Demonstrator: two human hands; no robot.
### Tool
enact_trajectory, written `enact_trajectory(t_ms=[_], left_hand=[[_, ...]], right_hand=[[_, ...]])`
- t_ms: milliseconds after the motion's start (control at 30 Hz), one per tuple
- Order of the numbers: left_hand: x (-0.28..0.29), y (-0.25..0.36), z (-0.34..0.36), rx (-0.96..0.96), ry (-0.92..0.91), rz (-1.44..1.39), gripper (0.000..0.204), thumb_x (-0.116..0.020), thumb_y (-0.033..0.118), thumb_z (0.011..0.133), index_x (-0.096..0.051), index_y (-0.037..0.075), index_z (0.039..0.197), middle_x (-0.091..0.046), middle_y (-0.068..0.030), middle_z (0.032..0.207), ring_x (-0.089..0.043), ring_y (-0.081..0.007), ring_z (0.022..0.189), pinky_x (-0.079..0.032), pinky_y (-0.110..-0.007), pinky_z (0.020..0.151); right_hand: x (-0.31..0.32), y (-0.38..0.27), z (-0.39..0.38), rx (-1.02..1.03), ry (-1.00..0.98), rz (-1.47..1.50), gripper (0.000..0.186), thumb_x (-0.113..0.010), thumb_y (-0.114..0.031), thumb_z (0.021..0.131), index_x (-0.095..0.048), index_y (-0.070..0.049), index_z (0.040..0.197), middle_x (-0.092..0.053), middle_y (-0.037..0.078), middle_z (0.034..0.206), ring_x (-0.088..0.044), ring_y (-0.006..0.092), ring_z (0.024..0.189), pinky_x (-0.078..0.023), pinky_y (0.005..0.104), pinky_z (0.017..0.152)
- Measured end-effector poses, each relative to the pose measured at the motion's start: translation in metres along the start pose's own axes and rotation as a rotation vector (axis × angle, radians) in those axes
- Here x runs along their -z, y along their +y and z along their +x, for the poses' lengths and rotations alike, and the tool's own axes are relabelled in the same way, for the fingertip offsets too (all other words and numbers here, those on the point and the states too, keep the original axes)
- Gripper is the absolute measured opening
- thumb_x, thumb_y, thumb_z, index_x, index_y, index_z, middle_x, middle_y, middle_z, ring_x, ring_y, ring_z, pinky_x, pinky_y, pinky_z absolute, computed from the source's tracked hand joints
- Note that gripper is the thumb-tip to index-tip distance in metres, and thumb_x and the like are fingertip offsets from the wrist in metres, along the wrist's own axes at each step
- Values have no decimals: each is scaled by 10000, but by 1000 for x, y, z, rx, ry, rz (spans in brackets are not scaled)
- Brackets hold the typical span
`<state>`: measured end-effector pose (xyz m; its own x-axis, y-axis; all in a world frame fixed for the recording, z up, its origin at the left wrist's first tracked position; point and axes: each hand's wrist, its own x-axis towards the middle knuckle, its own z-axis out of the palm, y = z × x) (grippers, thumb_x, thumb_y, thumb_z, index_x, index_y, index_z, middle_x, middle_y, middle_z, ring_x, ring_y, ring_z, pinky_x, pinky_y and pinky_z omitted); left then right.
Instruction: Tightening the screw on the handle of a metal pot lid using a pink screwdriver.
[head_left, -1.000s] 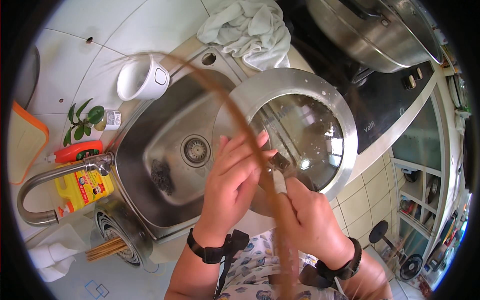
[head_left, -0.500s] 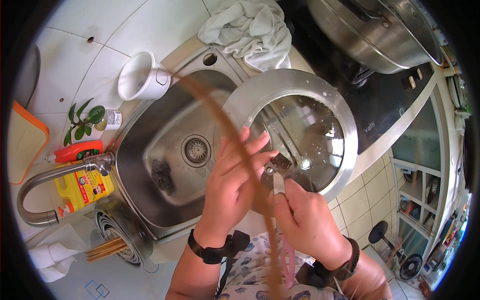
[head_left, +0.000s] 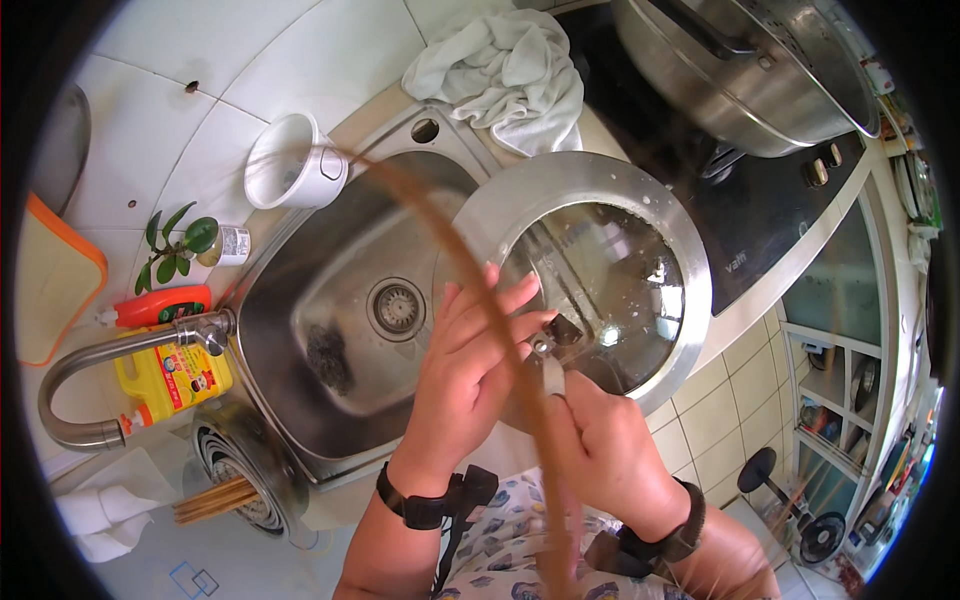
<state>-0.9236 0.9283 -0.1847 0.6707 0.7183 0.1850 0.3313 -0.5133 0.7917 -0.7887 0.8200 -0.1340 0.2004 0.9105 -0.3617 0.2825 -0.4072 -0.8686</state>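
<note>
Near a round glass-and-steel lid (head_left: 645,330), the right hand (head_left: 615,445) clamped a silver metal tool (head_left: 552,377); the left hand (head_left: 462,370) spread its fingers.

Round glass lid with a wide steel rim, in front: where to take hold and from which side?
I'd take the far-right arc of the wide steel rim on the round glass lid, coming from the black glass hob. That arc is broad and uncovered, while the person's left grip and right grip crowd the near-left part.
</note>
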Motion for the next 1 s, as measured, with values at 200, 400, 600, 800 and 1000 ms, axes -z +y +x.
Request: enact_trajectory(t_ms=[200,400,600,800,1000], left_hand=[[5,-2,1,-35,-4,5,289,-618,-10,898,-728,80,1150,-633,-64,1337,-508,-323,1333,-347,-480,1095],[24,-23,27,122,37,-183,318,-572,97,990,-640,47,1296,-562,-132,1430,-484,-257,1367,-335,-393,1156],[20,-81,85,716,-32,-567,499,-549,439,1026,-630,18,1280,-647,-83,1266,-603,-167,1126,-468,-301,969],[3,-98,65,1011,-140,-956,510,-537,485,1020,-646,39,1244,-696,-68,1132,-651,-160,986,-535,-337,838],[-4,-97,-37,937,251,-1353,427,-473,322,1051,-544,20,1345,-628,-104,1300,-631,-249,1145,-510,-390,988]], right_hand=[[-4,-3,1,-8,14,12,154,-544,-102,967,-524,14,868,-698,158,757,-657,396,635,-525,445,587],[-7,-1,2,-15,23,33,188,-549,-112,968,-514,17,836,-701,165,759,-652,401,629,-521,448,581],[-7,-4,-1,-60,34,38,199,-558,-111,964,-498,15,822,-690,177,740,-641,399,609,-509,443,559],[-6,-1,-8,-80,46,10,199,-578,-107,954,-487,-2,811,-653,174,676,-613,388,567,-480,446,509],[-7,-3,-16,-124,112,97,186,-549,-108,973,-496,13,841,-715,135,789,-648,367,604,-517,418,556]])
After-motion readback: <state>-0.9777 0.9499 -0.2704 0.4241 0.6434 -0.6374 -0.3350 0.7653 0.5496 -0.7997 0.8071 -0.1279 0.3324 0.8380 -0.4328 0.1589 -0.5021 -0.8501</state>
